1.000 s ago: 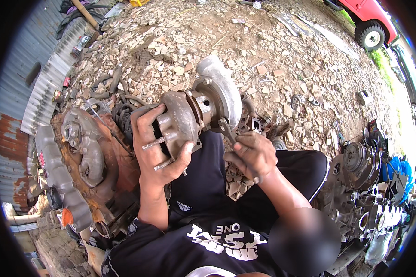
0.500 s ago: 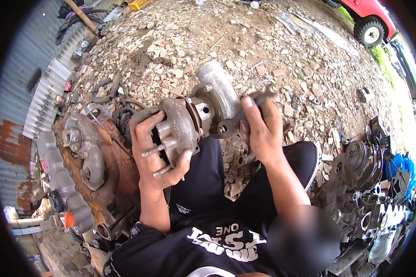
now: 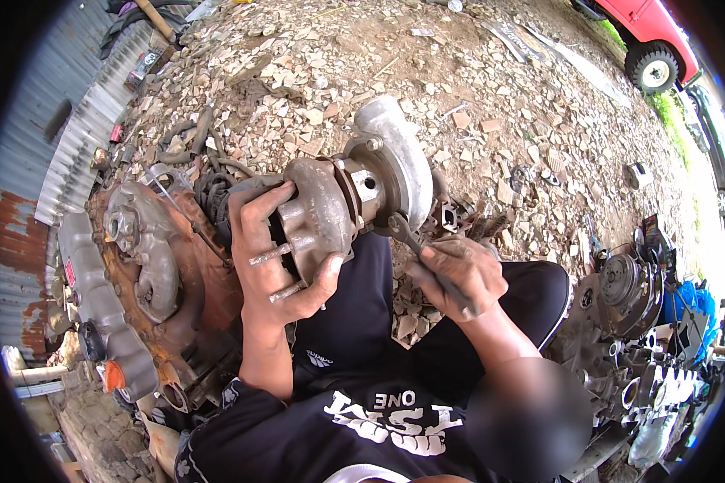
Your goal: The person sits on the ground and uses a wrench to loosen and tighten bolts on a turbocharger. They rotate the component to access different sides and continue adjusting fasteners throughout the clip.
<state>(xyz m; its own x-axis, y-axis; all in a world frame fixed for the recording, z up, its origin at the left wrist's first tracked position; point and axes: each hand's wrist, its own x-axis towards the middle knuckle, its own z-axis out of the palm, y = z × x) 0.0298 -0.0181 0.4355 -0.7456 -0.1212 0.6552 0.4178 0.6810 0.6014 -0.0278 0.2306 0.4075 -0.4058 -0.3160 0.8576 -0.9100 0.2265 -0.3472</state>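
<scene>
A turbocharger [image 3: 318,205] with a brownish cast housing on its left and a silver-grey housing on its right is held up over my lap. My left hand [image 3: 262,241] wraps round the brownish side, fingers behind and thumb in front, where two studs stick out. In my right hand [image 3: 467,278] is a dark open-ended wrench [image 3: 415,237], gripped along its handle. The wrench's jaw lies at the lower edge where the centre section meets the silver housing; whether it sits on a bolt I cannot tell.
On my left lies a large engine [image 3: 169,274] beside a corrugated metal wall [image 3: 32,161]. Several greasy engine parts [image 3: 620,346] are piled on my right. Broken tile pieces [image 3: 282,64] cover the ground ahead. A red vehicle [image 3: 640,24] stands far right.
My right hand has swung the wrench downward, so its handle now points down and right rather than up and right. The turbocharger has shifted slightly right within my left hand's steady grip.
</scene>
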